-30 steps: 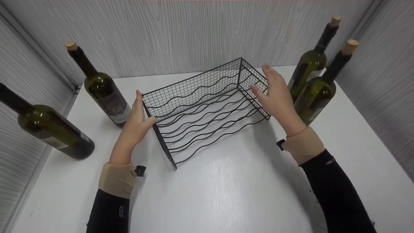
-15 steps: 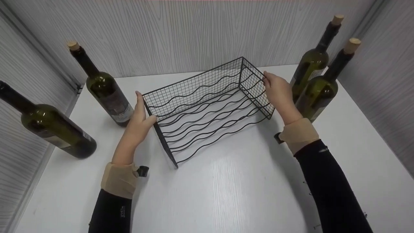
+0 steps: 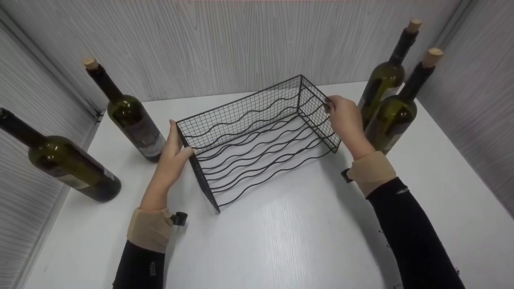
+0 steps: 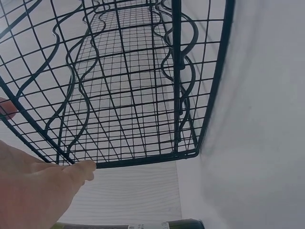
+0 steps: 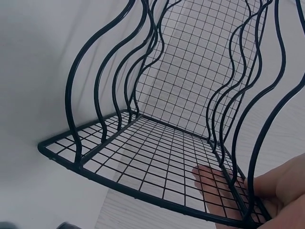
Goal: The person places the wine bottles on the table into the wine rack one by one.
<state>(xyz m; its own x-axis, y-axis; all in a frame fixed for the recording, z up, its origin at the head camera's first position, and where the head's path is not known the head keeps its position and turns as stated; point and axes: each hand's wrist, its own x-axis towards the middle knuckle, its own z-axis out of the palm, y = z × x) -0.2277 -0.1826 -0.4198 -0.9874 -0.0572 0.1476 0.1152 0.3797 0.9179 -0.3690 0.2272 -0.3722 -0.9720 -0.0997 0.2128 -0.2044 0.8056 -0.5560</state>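
Note:
A black wire wine rack, with wavy bars and mesh end panels, sits at an angle on the white table. At its left end my left hand grips the panel's edge, the thumb lying over it. The left wrist view shows that hand against the mesh corner. My right hand pinches the right end panel. In the right wrist view its fingers lie behind the mesh, while the thumb is on the other side. No bottle lies in the rack.
Two corked or dark-necked wine bottles stand on the left, one nearer and one farther. Two corked bottles, a front one and a rear one, stand close by my right hand. A grey wood-grain wall rises behind.
My right hand, spread beside the rack's right end a second ago, has come onto that panel and pinched it. The left hand keeps its hold; the rack has barely shifted.

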